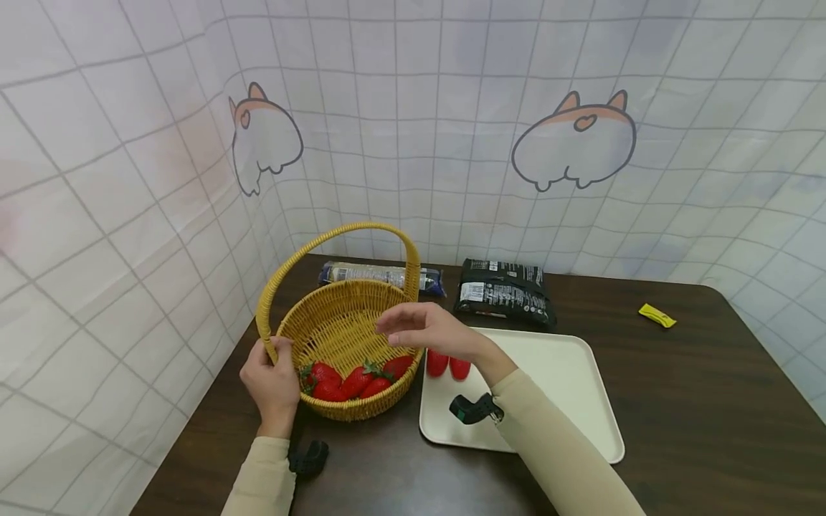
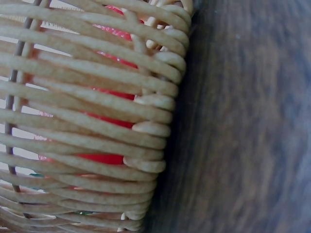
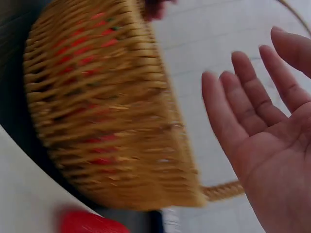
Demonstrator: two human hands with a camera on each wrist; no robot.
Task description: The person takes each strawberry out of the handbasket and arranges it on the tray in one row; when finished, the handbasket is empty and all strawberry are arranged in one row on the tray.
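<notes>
A yellow wicker basket with a tall arched handle stands on the table, several red strawberries gathered along its near side. My left hand grips the basket's left rim, at the foot of the handle. Over the basket's right part hovers my right hand, its fingers extended; in the right wrist view the palm and fingers hold nothing. Two red, strawberry-like pieces lie at the left edge of a white tray, partly covered by the right hand and wrist. Through the weave, the left wrist view shows red fruit.
Behind the basket lies a long blue-and-clear packet. A black printed package is just beyond the tray. Farther right on the dark wooden table is a small yellow wrapped item. A white grid-patterned curtain borders the back and sides.
</notes>
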